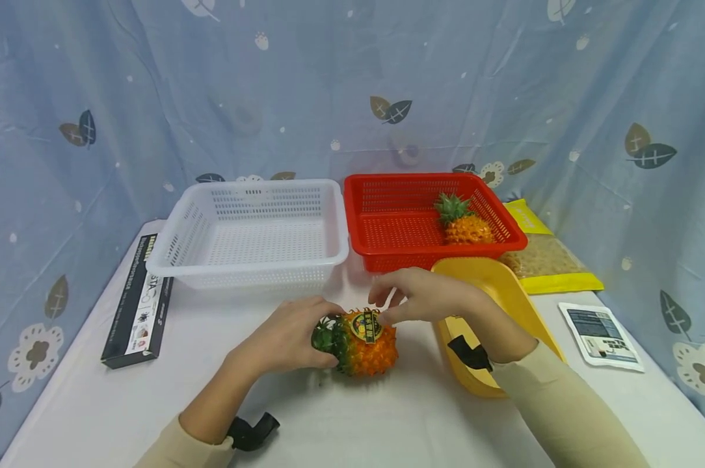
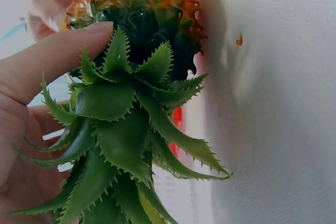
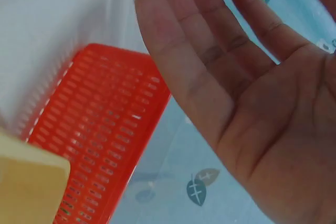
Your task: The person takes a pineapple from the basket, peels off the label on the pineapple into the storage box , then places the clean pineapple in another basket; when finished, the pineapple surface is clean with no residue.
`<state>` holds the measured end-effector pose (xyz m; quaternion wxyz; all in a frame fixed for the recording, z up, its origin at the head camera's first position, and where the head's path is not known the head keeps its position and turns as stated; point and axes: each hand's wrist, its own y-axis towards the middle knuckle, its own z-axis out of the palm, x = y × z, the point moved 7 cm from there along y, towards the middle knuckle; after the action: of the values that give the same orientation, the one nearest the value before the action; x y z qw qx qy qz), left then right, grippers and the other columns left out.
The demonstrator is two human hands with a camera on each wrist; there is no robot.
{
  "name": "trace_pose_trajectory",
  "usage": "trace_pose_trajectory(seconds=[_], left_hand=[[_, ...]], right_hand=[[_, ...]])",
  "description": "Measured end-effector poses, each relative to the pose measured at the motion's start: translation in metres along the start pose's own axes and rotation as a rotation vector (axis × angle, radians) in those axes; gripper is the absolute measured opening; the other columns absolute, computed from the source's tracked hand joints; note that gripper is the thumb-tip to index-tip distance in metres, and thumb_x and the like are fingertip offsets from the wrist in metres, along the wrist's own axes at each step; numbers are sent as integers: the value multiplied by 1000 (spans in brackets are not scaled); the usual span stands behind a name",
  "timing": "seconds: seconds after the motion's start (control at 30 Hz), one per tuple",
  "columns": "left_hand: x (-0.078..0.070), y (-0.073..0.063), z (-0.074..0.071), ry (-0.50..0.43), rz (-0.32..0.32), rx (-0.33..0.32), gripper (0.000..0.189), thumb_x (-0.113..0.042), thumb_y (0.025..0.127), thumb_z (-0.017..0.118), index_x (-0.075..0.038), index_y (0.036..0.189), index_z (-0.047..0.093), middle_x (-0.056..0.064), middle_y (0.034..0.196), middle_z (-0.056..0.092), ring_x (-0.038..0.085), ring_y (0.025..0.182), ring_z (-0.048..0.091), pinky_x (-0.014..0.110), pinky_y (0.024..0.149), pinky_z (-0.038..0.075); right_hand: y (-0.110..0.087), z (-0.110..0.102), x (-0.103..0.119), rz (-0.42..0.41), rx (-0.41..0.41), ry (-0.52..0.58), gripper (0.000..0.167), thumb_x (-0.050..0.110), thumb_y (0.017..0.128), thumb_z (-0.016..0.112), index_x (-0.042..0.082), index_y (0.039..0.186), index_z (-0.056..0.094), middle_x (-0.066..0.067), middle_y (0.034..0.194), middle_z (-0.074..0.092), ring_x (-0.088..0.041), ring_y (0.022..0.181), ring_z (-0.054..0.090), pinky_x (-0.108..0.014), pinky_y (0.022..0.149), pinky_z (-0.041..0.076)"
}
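A small orange-and-green pineapple (image 1: pixel 369 354) lies on its side on the white table, a round label (image 1: pixel 365 327) on its upper side. My left hand (image 1: pixel 296 335) grips it where the leafy crown joins the fruit. In the left wrist view the thumb (image 2: pixel 97 35) presses the green end of the fruit, and the other fingers are partly hidden behind the spiky leaves (image 2: pixel 118 135). Over the orange end hovers my right hand (image 1: pixel 417 296), fingertips close to the label. The right wrist view shows that palm (image 3: pixel 283 124) bare, its fingers extended and holding nothing.
Behind are a white basket (image 1: pixel 247 268) and a red basket (image 1: pixel 434 257) with another pineapple (image 1: pixel 468 229) inside. A yellow tray (image 1: pixel 525 305) stands under the right forearm. To the right lie a yellow bag (image 1: pixel 554 257) and a white packet (image 1: pixel 601 337); at left, a black box (image 1: pixel 124 312).
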<state>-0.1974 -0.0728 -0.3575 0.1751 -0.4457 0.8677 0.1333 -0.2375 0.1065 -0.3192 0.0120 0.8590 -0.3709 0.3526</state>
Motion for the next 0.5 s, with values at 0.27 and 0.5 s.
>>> trace_pose_trajectory(seconds=[0.27, 0.5], left_hand=[[1, 0, 1, -5, -8, 4, 67, -37, 72, 90, -19, 132, 66, -2, 126, 69, 23, 121, 63, 58, 105, 47], [1, -2, 1, -3, -11, 4, 67, -37, 72, 90, -19, 132, 66, -2, 128, 69, 23, 123, 62, 59, 106, 46]], right_hand=[[5, 3, 2, 44, 15, 35, 19, 21, 99, 67, 14, 115, 74, 2, 107, 73, -21, 92, 70, -29, 73, 60], [11, 7, 3, 23, 10, 17, 14, 21, 99, 67, 15, 110, 74, 3, 102, 72, -26, 89, 70, -28, 72, 59]])
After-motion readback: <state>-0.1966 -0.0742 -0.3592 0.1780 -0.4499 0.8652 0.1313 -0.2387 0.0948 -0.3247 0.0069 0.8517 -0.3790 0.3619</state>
